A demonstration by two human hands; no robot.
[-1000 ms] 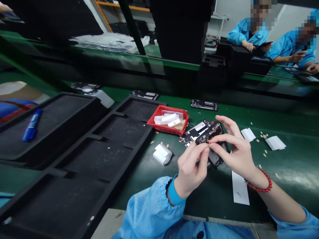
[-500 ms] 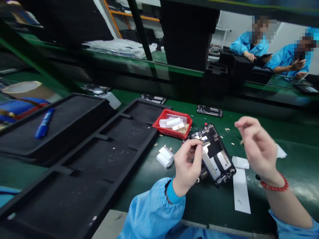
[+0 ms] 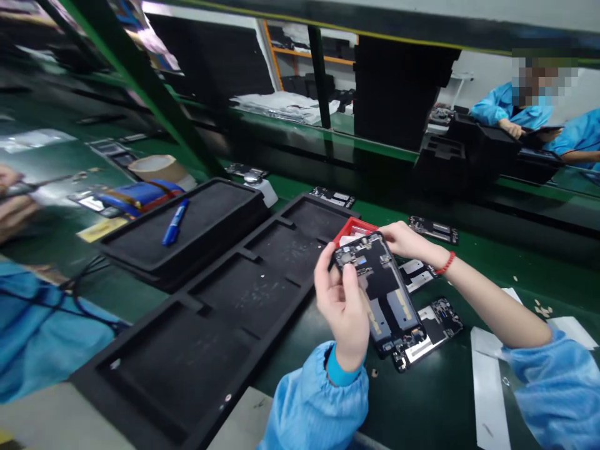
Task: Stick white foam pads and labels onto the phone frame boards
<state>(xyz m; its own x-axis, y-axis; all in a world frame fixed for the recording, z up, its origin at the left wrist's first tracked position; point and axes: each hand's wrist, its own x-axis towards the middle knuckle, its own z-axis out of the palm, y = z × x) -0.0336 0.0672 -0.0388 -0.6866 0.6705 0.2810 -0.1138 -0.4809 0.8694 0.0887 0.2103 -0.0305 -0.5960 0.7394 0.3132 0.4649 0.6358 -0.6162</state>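
Observation:
My left hand (image 3: 344,306) grips an opened phone (image 3: 387,290) along its left side, thumb over the exposed parts. The phone is tilted, showing its circuit parts and grey strips. At its upper right corner is my right hand (image 3: 400,239), its fingertips hidden behind the phone. Behind the phone stands a red tray (image 3: 354,228), partly covered, with white pieces in it. A second opened phone (image 3: 434,331) lies on the table under the held one. Another phone part (image 3: 416,275) shows beneath my right forearm.
A long black compartment tray (image 3: 225,287) lies to the left, beside a black box (image 3: 140,247) bearing a blue marker (image 3: 175,223). More opened phones (image 3: 434,229) lie along the back. White strips (image 3: 490,394) are at the right. Co-workers in blue sit across and at far left.
The view has swung left. My left hand now has an opened phone lifted off the table. My right hand, earlier raised at the right with fingers pinched, has come to the phone's top corner.

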